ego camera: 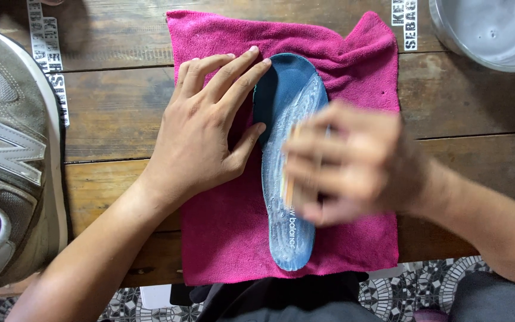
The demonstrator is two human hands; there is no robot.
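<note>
The right hand (353,164) is showing only as a motion blur, so its fingers are running together and its grip cannot be made out. A thin pale wooden edge, perhaps a brush (289,179), is peeking out from under it; the rest is being covered. That hand is hiding the middle of the blue insole (290,101). The left hand (210,128) is covering part of the pink towel (353,65) and the insole's left edge. The grey shoe (7,149) is being cut off at the left, and the clear bowl (490,36) at the top right corner.
</note>
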